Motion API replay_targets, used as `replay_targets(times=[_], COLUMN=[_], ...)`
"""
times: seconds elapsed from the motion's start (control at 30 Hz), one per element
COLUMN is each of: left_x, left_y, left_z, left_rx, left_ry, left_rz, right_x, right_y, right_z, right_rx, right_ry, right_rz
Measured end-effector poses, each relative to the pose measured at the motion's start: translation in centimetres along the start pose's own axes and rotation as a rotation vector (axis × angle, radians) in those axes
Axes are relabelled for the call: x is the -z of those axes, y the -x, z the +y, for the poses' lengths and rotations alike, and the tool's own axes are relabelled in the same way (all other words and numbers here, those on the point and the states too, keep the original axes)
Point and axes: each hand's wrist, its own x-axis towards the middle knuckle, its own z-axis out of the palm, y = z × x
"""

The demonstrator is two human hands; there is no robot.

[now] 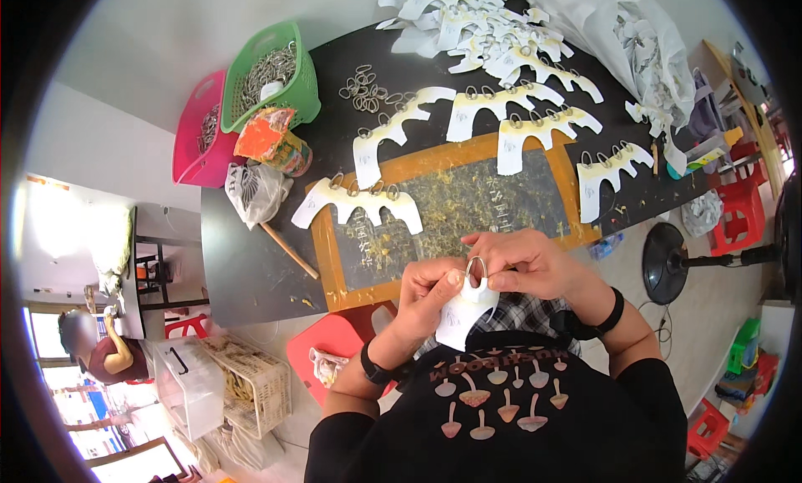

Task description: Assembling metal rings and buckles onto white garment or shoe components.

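Note:
Close to my body, my left hand (428, 294) and my right hand (528, 264) pinch a white scalloped cut-out piece (459, 318) between thumbs and fingers. An oval metal ring (477, 268) stands up from the piece's upper edge, between my thumbs. The lower part of the piece hangs free below my left hand. Beyond my hands lies a wood-framed dark board (455, 201) with yellowish smears. A similar white piece with several metal rings (359, 206) rests across the board's far left corner.
More ringed white pieces (547, 132) lie farther back, before a heap of white cut-outs (468, 24). Loose metal rings (361, 91) sit near a green basket (311, 99), a pink basket (185, 149) and a tin (292, 156). A stick (288, 251) lies left; a red stool (305, 349) stands below.

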Motion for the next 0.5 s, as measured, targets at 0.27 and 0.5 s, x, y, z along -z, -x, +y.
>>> replay_targets(times=[0.27,0.5], left_x=[2.2,1.8], left_y=[-1.3,-1.6], left_z=[1.7,1.7], left_rx=[-0.066,-0.072], left_ry=[-0.156,-0.195], left_rz=[-0.151,-0.257], right_x=[0.5,-0.7], right_y=[0.2,0.2], right_z=[0.4,1.3], right_rx=[-0.025,-0.092], right_ry=[0.234,-0.092], right_rz=[0.150,0.130])
